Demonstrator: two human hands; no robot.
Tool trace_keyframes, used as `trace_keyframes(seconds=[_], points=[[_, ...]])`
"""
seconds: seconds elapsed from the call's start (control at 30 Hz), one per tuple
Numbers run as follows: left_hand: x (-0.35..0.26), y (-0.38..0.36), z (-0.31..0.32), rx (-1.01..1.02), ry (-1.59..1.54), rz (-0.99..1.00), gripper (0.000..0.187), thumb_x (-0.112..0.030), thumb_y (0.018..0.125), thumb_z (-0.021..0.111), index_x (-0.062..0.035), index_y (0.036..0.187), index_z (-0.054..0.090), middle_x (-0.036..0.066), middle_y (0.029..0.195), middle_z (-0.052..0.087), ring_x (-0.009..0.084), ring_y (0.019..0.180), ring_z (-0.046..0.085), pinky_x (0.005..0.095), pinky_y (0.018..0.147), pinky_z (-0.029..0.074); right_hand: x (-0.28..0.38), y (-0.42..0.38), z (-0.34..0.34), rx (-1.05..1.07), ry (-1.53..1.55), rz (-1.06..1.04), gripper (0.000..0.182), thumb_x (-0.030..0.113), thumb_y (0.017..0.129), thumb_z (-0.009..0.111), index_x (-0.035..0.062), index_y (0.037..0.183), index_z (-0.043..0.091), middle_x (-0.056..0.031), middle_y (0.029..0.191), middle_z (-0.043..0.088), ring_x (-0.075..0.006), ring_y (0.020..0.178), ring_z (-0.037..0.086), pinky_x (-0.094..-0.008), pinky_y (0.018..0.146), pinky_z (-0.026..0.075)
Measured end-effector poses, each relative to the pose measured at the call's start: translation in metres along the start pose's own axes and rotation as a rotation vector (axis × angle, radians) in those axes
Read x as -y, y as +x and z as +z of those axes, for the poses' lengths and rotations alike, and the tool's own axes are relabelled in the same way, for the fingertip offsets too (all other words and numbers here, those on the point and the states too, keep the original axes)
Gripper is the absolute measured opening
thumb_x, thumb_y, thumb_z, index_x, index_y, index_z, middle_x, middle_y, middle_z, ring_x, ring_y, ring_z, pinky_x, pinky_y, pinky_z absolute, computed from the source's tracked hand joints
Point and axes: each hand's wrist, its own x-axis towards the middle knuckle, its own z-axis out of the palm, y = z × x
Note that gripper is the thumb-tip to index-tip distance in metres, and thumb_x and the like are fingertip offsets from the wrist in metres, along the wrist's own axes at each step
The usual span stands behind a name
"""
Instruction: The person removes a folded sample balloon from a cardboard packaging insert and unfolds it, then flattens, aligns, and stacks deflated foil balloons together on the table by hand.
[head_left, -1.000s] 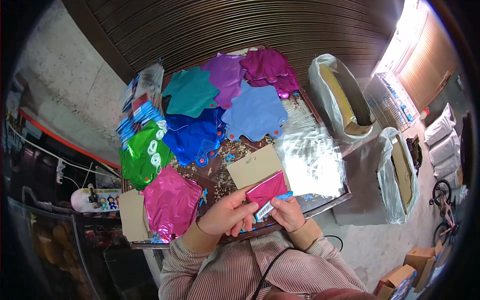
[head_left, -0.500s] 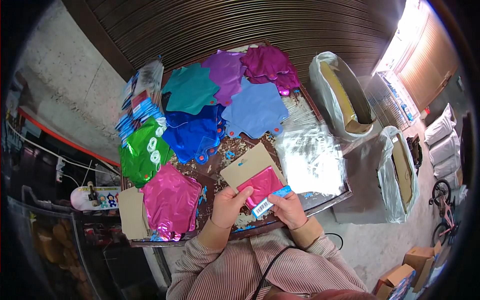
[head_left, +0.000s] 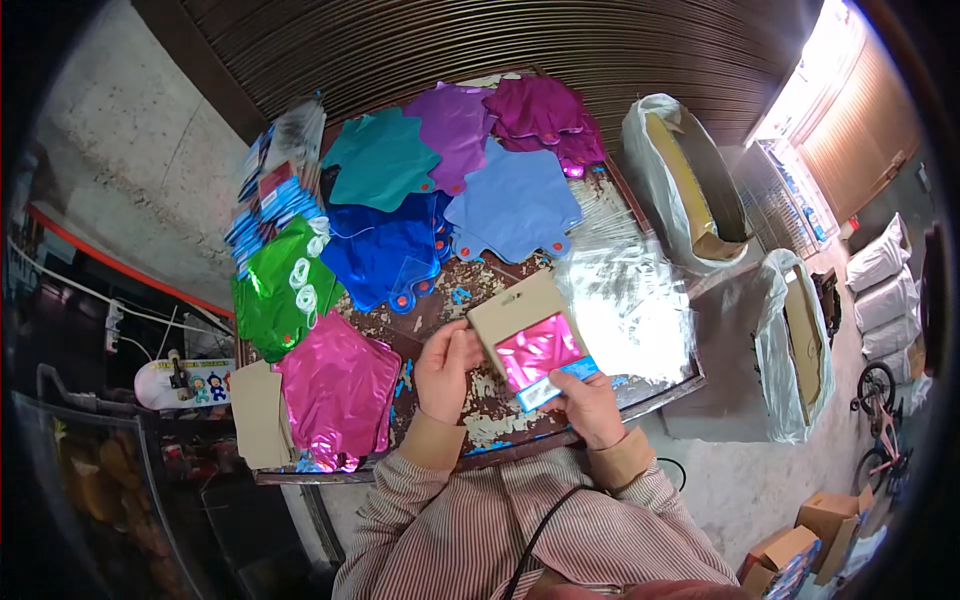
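In my right hand is a beige cardboard piece with a folded pink foil balloon lying on it. A blue-and-white label strip crosses its lower end, and my right thumb presses on this strip. My left hand is beside the card's left edge, fingers apart from the foil; whether a fingertip touches the card is hard to see. Left of it lies a stack of flat pink foil balloons, next to beige cards. Clear plastic sleeves spread over the table's right side.
On the worn table are green, dark blue, teal, purple, light blue and magenta foil balloons. White string coils rest on the green ones. Lined bins stand to the right.
My left hand has let go of the pink foil and drawn back left. The card with the foil and label has turned and shifted slightly right in my right hand.
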Motion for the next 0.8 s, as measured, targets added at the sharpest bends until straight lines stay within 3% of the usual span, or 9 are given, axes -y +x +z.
trace_keyframes(seconds=[0.1,0.13,0.27,0.43,0.63,0.8], points=[[-0.001,0.01,-0.008,-0.081,0.714,0.42,0.032,-0.017,0.085,0.066,-0.0004,0.112,0.061,0.015,0.107,0.064,0.0263,0.088,0.063,0.035,0.076,0.053,0.02,-0.002,-0.012,-0.077,0.02,-0.083,0.014,-0.001,0.085,0.06,-0.0079,0.098,0.062,-0.0165,0.083,0.068,-0.0229,0.064,0.067,-0.0261,0.054,0.058],[0.001,0.011,-0.008,-0.081,0.713,0.42,0.032,-0.017,0.085,0.066,-0.0004,0.112,0.061,0.015,0.107,0.064,0.0263,0.088,0.063,0.035,0.076,0.053,0.024,-0.003,-0.016,-0.078,0.019,-0.083,0.014,-0.001,0.085,0.06,-0.0079,0.098,0.062,-0.0165,0.083,0.068,-0.0229,0.064,0.067,-0.0261,0.054,0.058],[0.013,0.016,0.0,-0.097,1.206,0.82,0.045,-0.028,0.082,0.068,-0.0018,0.117,0.059,0.015,0.118,0.06,0.0305,0.103,0.057,0.0389,0.09,0.046,0.038,-0.005,-0.027,-0.065,-0.048,-0.093,0.015,-0.002,0.085,0.059,-0.0075,0.098,0.062,-0.0167,0.083,0.068,-0.0233,0.062,0.066,-0.0263,0.053,0.058],[0.018,0.023,-0.011,-0.211,1.277,0.773,0.049,-0.034,0.079,0.069,-0.0052,0.117,0.06,0.015,0.123,0.057,0.0334,0.109,0.053,0.0419,0.095,0.041,0.029,-0.008,-0.036,-0.062,-0.101,-0.023,0.014,-0.002,0.085,0.059,-0.0075,0.097,0.061,-0.0168,0.082,0.067,-0.023,0.06,0.066,-0.0257,0.052,0.058],[0.019,0.039,-0.026,-0.22,1.361,0.691,0.043,-0.03,0.079,0.069,-0.0083,0.115,0.062,0.012,0.124,0.057,0.0354,0.106,0.053,0.0433,0.092,0.042,0.023,-0.003,-0.016,-0.047,-0.088,0.006,0.012,-0.001,0.085,0.061,-0.0078,0.095,0.061,-0.0171,0.08,0.067,-0.0228,0.06,0.066,-0.0255,0.052,0.057],[0.027,0.041,-0.034,-0.217,1.338,0.727,0.028,-0.027,0.081,0.067,-0.0093,0.103,0.069,0.009,0.114,0.062,0.0311,0.1,0.056,0.0393,0.09,0.044,0.011,0.007,-0.01,-0.065,-0.151,0.062,0.012,0.0,0.084,0.062,-0.0079,0.093,0.06,-0.0178,0.08,0.067,-0.0226,0.06,0.066,-0.0254,0.051,0.057]])
